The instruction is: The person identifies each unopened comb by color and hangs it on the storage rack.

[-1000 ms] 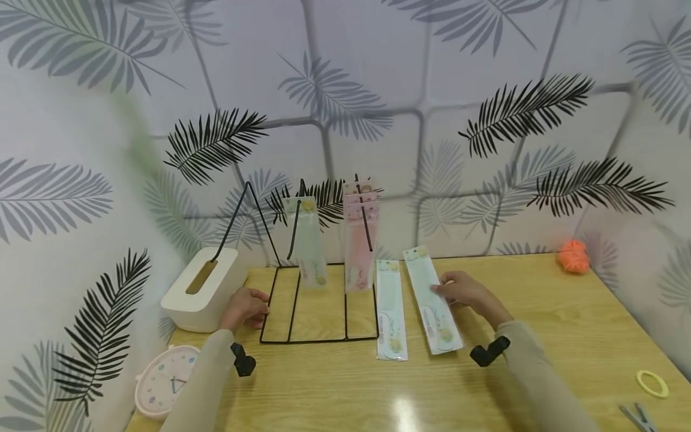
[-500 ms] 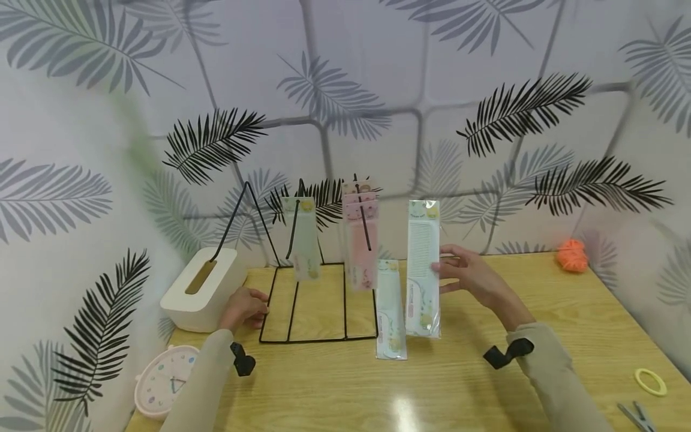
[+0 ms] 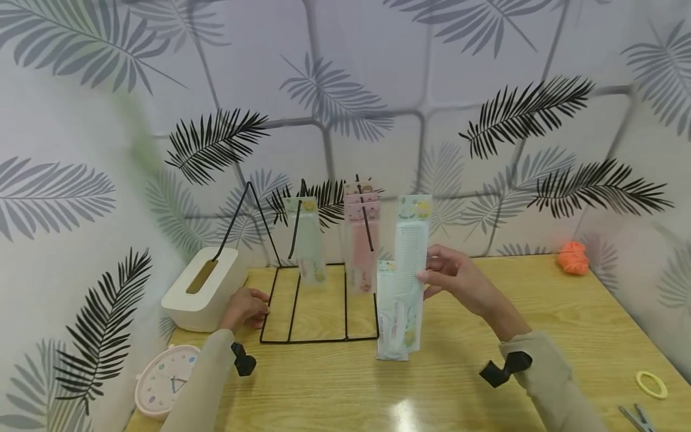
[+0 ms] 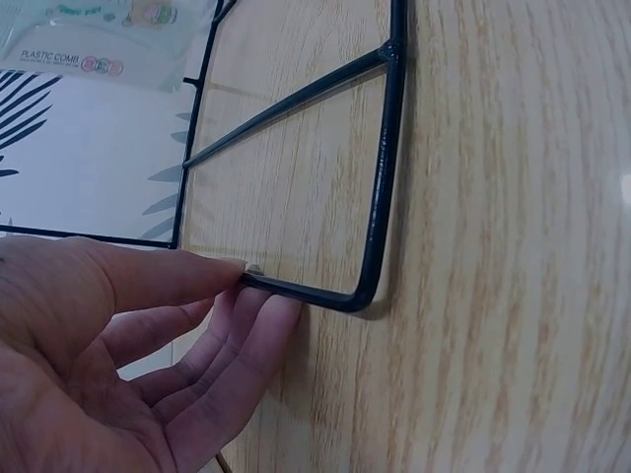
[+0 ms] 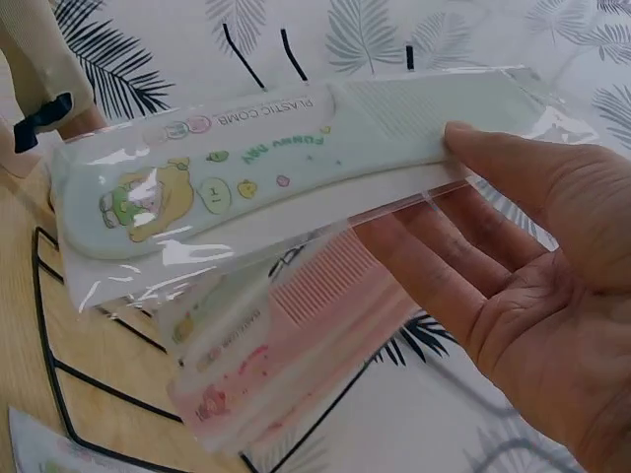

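Note:
My right hand [image 3: 450, 277] pinches a packaged pale green comb [image 3: 408, 270] [image 5: 266, 168] by its right edge and holds it upright above the table, just right of the black wire rack [image 3: 318, 300]. On the rack's hooks hang a green comb pack [image 3: 309, 240] and several pink comb packs [image 3: 361, 243] [image 5: 286, 345]. Another green comb pack [image 3: 387, 318] lies flat on the table behind the held one. My left hand [image 3: 245, 307] [image 4: 148, 335] rests against the rack's front left corner [image 4: 325, 296], thumb and fingers touching the wire.
A white tissue box [image 3: 202, 288] stands left of the rack, with a pink clock [image 3: 162, 379] near the table's front left edge. An orange ball [image 3: 573, 257] sits at the back right; a yellow ring [image 3: 652, 384] and scissors [image 3: 637, 416] lie at the front right.
My right hand picked the green comb pack up from the table, turned it upright and carried it left toward the rack. The left hand stayed at the rack's corner.

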Demonstrator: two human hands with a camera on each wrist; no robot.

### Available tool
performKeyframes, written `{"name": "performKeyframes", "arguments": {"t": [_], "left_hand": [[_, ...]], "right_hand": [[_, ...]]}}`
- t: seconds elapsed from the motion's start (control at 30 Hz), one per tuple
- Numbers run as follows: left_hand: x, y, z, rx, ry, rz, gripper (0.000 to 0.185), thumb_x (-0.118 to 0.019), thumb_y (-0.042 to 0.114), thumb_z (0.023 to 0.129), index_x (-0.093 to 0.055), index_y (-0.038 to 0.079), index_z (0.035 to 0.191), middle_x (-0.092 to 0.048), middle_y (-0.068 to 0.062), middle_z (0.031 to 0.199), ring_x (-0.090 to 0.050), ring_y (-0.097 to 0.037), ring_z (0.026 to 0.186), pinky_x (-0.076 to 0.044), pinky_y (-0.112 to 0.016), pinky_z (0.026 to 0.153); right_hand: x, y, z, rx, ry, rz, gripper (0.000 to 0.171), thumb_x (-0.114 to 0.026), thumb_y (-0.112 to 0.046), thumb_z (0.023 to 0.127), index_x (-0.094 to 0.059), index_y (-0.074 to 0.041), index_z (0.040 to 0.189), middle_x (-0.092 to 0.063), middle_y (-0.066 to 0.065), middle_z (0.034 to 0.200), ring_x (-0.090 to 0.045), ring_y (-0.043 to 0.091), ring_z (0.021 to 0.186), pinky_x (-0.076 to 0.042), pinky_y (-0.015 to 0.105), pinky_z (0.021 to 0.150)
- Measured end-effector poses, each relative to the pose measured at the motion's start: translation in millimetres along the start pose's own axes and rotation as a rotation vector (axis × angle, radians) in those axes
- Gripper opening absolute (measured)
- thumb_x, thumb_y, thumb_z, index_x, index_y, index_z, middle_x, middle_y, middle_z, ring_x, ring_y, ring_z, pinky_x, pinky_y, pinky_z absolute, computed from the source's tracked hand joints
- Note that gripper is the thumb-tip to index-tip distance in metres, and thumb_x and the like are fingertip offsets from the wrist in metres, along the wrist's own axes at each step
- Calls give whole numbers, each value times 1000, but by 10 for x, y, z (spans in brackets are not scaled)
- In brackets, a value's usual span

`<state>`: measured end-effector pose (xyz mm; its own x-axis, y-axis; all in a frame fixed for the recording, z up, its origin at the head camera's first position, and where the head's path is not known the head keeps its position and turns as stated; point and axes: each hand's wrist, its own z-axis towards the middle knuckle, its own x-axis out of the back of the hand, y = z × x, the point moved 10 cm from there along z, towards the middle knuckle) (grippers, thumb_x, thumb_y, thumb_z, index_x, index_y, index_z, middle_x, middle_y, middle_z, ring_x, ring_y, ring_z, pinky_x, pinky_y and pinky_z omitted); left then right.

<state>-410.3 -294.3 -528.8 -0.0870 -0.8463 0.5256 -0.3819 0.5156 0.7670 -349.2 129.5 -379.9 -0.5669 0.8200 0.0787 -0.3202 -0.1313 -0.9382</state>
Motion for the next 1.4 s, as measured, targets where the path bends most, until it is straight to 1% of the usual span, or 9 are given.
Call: {"name": "performKeyframes", "arguments": {"t": [0.1, 0.2, 0.37, 0.47, 0.67, 0.8, 1.03, 1.2, 1.4], "left_hand": [[3, 12, -5, 0, 1, -4, 31, -69, -4, 92, -65, -8, 122, -68, -10, 84, -62, -17, 67, -64, -35, 63], [5, 22, -12, -4, -1, -5, 31, -68, -4, 92, -64, -8, 122, -68, -10, 84, -61, -17, 67, -64, -35, 63], [-2, 26, -24, -8, -13, -12, 32, -68, -4, 92, -63, -9, 124, -69, -12, 85, -62, -18, 67, -64, -35, 63], [-6, 22, -22, -3, -16, -15, 33, -68, -4, 92, -63, -9, 124, -68, -11, 85, -62, -18, 67, -63, -35, 62], [12, 33, -1, -2, -12, -23, 33, -68, -4, 92, -63, -9, 124, -66, -10, 84, -61, -17, 66, -63, -35, 62], [22, 52, 7, -5, -9, -19, 33, -68, -4, 92, -63, -9, 124, -66, -10, 83, -62, -18, 66, -64, -36, 63], [18, 50, 27, 5, -2, -10, 32, -67, -5, 91, -63, -10, 123, -65, -8, 80, -62, -17, 65, -63, -33, 62], [18, 61, 19, -6, -8, -14, 33, -67, -5, 91, -63, -10, 123, -64, -8, 79, -61, -16, 65, -63, -32, 61], [12, 42, 15, -12, -20, -18, 33, -67, -6, 90, -63, -11, 123, -63, -7, 78, -62, -17, 65, -64, -34, 62]], "right_hand": [[-264, -57, 16, 33, -118, 23, 34, -56, 7, 103, -65, -10, 131, -77, 5, 116, -76, 22, 96, -65, 49, 74], [-492, -41, 47, 15, -199, 40, 31, -59, 5, 102, -64, -5, 130, -77, 7, 116, -76, 24, 97, -65, 51, 74], [-744, 107, 126, -52, -227, -2, 25, -64, 1, 102, -64, 0, 126, -77, 8, 114, -76, 24, 94, -65, 48, 74], [-902, 150, 184, -52, -238, -32, 26, -65, -1, 102, -63, 1, 127, -76, 13, 115, -76, 24, 94, -65, 49, 73], [-1156, 105, 339, 4, -222, -77, 29, -68, -6, 101, -64, 2, 129, -74, 23, 113, -76, 22, 92, -65, 49, 69], [-1275, 150, 429, -3, -204, -82, 29, -68, -7, 101, -65, 2, 128, -73, 24, 113, -76, 20, 93, -64, 54, 69], [-1496, 224, 537, -15, -185, -122, 25, -69, -7, 101, -67, 0, 124, -72, 22, 114, -74, 15, 90, -66, 41, 66], [-1525, 269, 601, -2, -125, -172, 26, -69, -7, 100, -68, -1, 126, -72, 20, 116, -75, 13, 88, -65, 38, 64], [-1502, 354, 670, -27, -35, -188, 28, -71, -8, 100, -68, 0, 126, -73, 20, 108, -75, 18, 81, -65, 37, 64]]}}
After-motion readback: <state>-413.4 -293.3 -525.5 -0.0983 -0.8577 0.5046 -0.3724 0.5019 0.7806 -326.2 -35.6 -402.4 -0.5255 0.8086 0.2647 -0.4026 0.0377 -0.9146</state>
